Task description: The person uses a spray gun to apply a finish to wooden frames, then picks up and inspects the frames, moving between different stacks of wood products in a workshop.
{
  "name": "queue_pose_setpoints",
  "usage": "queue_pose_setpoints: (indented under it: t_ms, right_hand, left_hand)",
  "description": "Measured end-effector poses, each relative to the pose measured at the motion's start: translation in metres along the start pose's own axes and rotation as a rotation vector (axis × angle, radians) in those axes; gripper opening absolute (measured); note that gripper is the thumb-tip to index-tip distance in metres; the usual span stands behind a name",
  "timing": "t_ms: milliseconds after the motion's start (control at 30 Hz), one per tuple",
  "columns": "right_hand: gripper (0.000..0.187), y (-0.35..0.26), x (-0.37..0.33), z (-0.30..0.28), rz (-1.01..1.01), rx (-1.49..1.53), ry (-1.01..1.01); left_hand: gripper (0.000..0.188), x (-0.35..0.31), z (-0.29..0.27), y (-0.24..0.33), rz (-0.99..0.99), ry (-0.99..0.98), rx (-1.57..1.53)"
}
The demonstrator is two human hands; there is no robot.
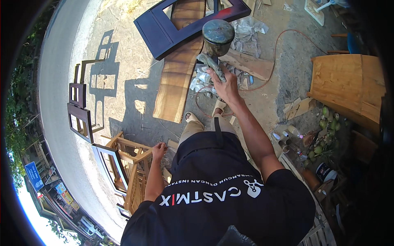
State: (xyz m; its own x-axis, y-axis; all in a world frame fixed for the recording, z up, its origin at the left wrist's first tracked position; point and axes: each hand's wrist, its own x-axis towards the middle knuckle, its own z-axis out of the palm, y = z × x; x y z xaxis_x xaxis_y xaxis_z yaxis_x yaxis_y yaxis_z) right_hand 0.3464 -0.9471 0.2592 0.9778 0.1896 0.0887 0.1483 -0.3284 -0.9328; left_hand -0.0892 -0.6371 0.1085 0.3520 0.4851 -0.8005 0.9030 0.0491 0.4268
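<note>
My right hand (225,85) is wrapped round the handle of a paint spray gun (212,65), whose round, paint-stained cup (218,33) sits on top. Just beyond the gun is a dark purple-brown wooden frame (152,33) with an opening in it and a reddish patch on its right part. A long wooden slab (176,88) with natural grain lies below the frame. My left hand (159,151) hangs low by my left side, fingers loosely bent and apart, with nothing visible in it. Near it stands an unpainted wooden chair frame (139,158).
A thin orange hose (276,53) curves over the ground to my right. Crumpled plastic sheeting (250,37) lies behind the gun. Several dark frames (80,119) stand at left by the road. At right are a wooden cabinet (336,82), green coconuts (324,123) and bottles (293,131).
</note>
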Motion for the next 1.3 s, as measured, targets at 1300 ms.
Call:
queue_pose_setpoints:
  t_ms: [1300]
  right_hand:
    - [0.056, 0.044, 0.134, -0.164, 0.221, -0.335, 0.364]
  left_hand:
    - [0.031, -0.005, 0.050, -0.010, -0.153, -0.002, -0.096]
